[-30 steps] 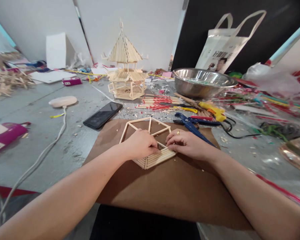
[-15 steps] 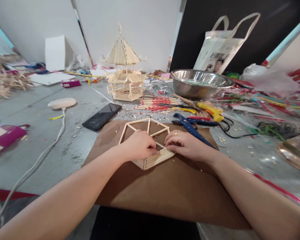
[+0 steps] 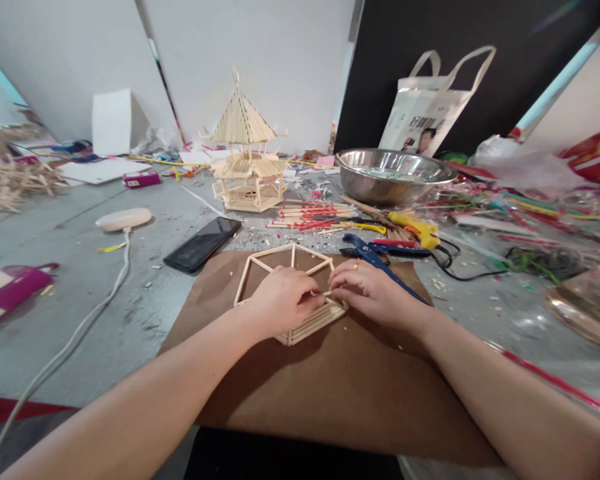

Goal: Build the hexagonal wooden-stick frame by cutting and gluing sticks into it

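Observation:
A hexagonal frame of thin wooden sticks (image 3: 265, 253) lies on a sheet of brown paper (image 3: 300, 393), with spokes meeting at its middle. Parallel sticks fill its near section (image 3: 314, 325). My left hand (image 3: 283, 300) reaches over the frame, thumb and fingers pinched at one end of a short wooden stick (image 3: 326, 294). At the stick's other end, over the frame's right side, the fingertips of my right hand (image 3: 367, 290) are closed; a ring is on one finger. The fingers partly cover the stick, and my left hand hides the frame's centre.
A pagoda model of sticks (image 3: 245, 170) stands behind, beside a steel basin (image 3: 395, 177). Red-tipped matchsticks (image 3: 310, 215), blue pliers (image 3: 375, 259) and a yellow glue gun (image 3: 415, 229) lie beyond the paper. Left are a black phone (image 3: 203, 244) and a white corded device (image 3: 124, 219).
A short stick now shows between the fingertips of both hands, slightly above the filled section. My hands have shifted only a little, and the whole view has moved slightly.

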A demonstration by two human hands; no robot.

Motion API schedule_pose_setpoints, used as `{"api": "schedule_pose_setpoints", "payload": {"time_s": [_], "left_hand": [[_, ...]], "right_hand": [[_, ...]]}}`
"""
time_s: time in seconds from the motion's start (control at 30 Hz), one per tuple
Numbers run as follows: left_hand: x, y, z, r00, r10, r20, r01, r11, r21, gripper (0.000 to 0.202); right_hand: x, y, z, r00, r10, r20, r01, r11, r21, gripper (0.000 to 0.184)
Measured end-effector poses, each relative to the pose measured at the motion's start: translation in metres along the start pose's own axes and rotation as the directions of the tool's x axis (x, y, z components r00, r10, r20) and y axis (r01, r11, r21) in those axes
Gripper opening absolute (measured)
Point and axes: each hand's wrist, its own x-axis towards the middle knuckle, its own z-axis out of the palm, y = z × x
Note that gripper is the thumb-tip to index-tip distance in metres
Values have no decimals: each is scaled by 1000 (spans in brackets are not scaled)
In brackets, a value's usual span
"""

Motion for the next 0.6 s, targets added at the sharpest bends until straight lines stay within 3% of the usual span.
{"api": "schedule_pose_setpoints", "payload": {"time_s": [0.2,0.37,0.5,0.6], "left_hand": [[-1,7,2,997,-28,-72,36,993,110,30],[-5,10,2,992,-100,-72,107,990,94,27],[-6,10,5,983,-170,-72,168,985,-30,27],[-4,7,3,964,-249,-94,217,939,-267,31]], "right_hand": [[-2,-2,5,989,-28,-142,25,999,-25,14],[-2,-4,10,979,-46,-198,32,997,-70,13],[-3,-5,9,964,-24,-264,14,999,-41,13],[-3,1,2,927,89,-364,-110,993,-38,18]]}}
